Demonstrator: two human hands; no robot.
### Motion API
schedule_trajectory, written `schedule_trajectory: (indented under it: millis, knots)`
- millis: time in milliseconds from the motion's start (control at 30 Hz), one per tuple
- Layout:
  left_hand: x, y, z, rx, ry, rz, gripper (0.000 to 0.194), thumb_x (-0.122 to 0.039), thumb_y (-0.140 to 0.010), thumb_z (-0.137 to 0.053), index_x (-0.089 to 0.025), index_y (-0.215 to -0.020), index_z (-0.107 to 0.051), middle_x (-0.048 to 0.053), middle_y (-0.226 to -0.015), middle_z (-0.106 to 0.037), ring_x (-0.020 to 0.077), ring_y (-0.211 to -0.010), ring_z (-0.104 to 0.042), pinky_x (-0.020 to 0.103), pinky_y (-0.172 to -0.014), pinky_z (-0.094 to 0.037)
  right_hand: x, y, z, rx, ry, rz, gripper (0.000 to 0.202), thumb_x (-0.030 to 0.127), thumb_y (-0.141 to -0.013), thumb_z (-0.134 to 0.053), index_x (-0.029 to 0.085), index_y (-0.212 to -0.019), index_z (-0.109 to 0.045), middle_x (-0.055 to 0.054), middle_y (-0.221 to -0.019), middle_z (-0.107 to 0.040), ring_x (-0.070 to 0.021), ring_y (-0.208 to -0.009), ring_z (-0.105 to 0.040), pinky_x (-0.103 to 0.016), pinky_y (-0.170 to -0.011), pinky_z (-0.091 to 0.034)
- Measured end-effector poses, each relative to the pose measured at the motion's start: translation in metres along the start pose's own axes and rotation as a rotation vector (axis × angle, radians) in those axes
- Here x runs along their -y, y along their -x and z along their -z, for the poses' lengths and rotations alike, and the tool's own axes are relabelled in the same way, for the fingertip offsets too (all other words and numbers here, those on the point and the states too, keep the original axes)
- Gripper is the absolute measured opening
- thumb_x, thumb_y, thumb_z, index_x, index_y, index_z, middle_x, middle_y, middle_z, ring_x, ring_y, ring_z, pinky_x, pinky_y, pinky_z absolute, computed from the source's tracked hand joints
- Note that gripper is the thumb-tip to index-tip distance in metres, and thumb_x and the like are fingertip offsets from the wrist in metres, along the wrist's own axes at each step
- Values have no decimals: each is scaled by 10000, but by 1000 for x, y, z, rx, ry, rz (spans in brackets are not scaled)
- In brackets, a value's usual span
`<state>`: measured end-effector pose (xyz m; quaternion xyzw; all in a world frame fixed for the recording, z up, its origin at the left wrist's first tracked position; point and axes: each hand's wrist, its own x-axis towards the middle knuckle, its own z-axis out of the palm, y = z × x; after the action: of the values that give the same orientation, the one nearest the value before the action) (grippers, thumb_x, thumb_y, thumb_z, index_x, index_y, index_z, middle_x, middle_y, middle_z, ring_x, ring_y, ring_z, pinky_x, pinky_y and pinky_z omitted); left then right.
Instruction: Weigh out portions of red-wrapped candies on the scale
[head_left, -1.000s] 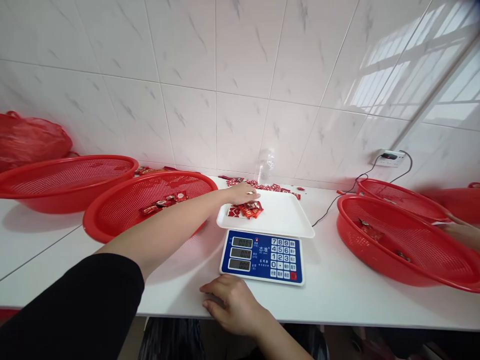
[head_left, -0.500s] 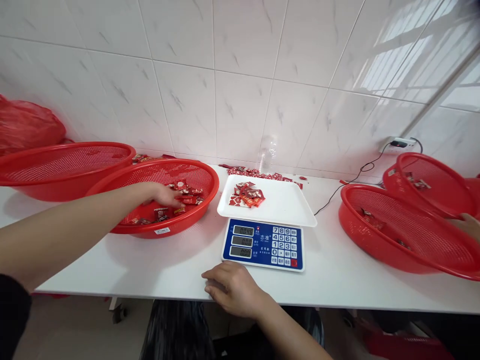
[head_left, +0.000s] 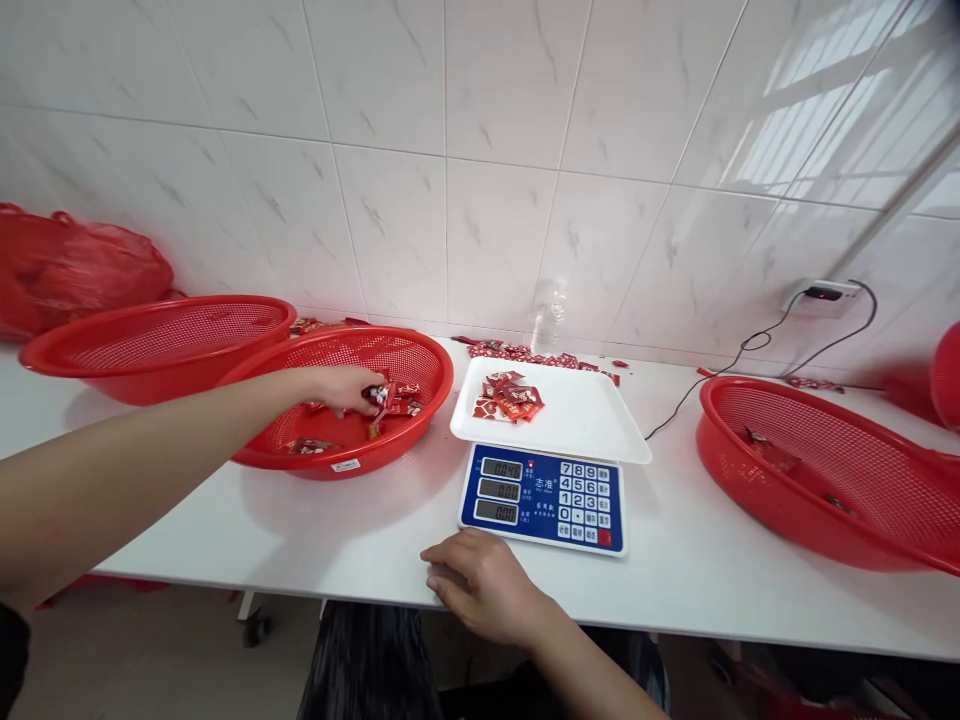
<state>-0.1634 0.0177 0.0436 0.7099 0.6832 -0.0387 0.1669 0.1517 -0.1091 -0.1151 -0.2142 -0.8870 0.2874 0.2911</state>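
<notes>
My left hand reaches into a red mesh basket, its fingers closed around small red wrapped packets. More red packets lie at the bottom of this basket. On the table's front edge rests my right hand, empty, fingers loosely stretched and thumb apart. Just beyond it stands a blue and white digital scale with lit displays. A small pile of red packets lies on the left part of the scale's white tray.
Another red basket and a red plastic bag stand at the left. A red basket with a few packets is at the right. Loose packets line the wall behind the tray. A black cable runs to a power strip.
My left hand has lifted slightly, packets now showing at its fingertips. At the far right, the tilted basket and another person's hand have left their place. The view has shifted slightly; my right hand stays put.
</notes>
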Motion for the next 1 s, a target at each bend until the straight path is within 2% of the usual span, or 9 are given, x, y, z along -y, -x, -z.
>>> schedule_trajectory:
  millis: [100,167,300,367,433,600,800,900,1000]
  knots:
    - [-24,-7,22,-56,57,-7,419,-553,-690,-659,-203,-912,-601,41,-849,-676,215,-678,-641,302,-587,-489,0,0,1,4,5,1,275,265,-904,-554,206,-1162,-627,-47,-1063,-700,-182,-962,-633,-305,-920,-449]
    - [-48,-11,28,-125,203,-48,443,-569,-724,-633,-217,-990,-593,35,-947,-689,219,-762,-659,303,-629,-509,-1,-1,1,0,11,3,276,269,-907,-549,206,-1165,-626,-49,-1062,-700,-185,-961,-634,-302,-904,-456]
    - [-106,-24,16,-118,538,-205,427,-465,-747,-650,-245,-1107,-586,45,-1113,-685,219,-967,-645,295,-708,-541,-2,-2,0,-15,15,5,278,271,-905,-549,207,-1164,-629,-47,-1046,-703,-184,-942,-638,-286,-860,-469]
    - [-129,-33,5,-97,583,-242,425,-396,-765,-634,-229,-1151,-567,60,-1151,-675,213,-986,-644,292,-706,-541,-2,-2,0,-21,15,9,281,268,-903,-551,205,-1165,-629,-45,-1055,-702,-181,-949,-637,-279,-862,-467]
    - [-145,-45,-3,-129,498,-263,419,-370,-783,-606,-220,-1172,-559,63,-1169,-670,207,-976,-651,292,-711,-538,-1,-2,0,-25,13,14,282,264,-903,-548,204,-1167,-628,-42,-1068,-700,-179,-958,-636,-275,-873,-463]
    - [-166,-71,-5,-290,223,-279,373,-393,-741,-628,-174,-1043,-625,78,-1059,-697,250,-953,-644,341,-815,-494,-2,-4,1,-16,7,18,296,262,-901,-545,194,-1179,-623,-45,-1080,-697,-179,-969,-633,-268,-884,-462]
    - [-190,-83,-9,-280,162,-308,466,-438,-765,-585,-182,-1154,-588,89,-1151,-671,268,-1023,-618,337,-838,-477,-5,-4,-2,-20,24,3,296,273,-893,-554,198,-1169,-630,-48,-1054,-701,-185,-960,-634,-271,-874,-470]
    - [-199,-84,-16,-231,138,-352,645,-467,-776,-573,-208,-1353,-446,97,-1383,-531,253,-1195,-531,326,-942,-433,-5,-4,-2,-19,33,-2,298,275,-893,-553,196,-1170,-631,-51,-1051,-700,-188,-965,-633,-274,-876,-472]
    - [-203,-88,-24,-186,105,-380,761,-600,-782,-530,-237,-1431,-367,91,-1526,-343,287,-1383,-311,401,-1084,-295,-4,-4,-1,-16,33,-6,297,267,-890,-555,196,-1167,-634,-52,-1040,-703,-190,-955,-634,-280,-869,-476]
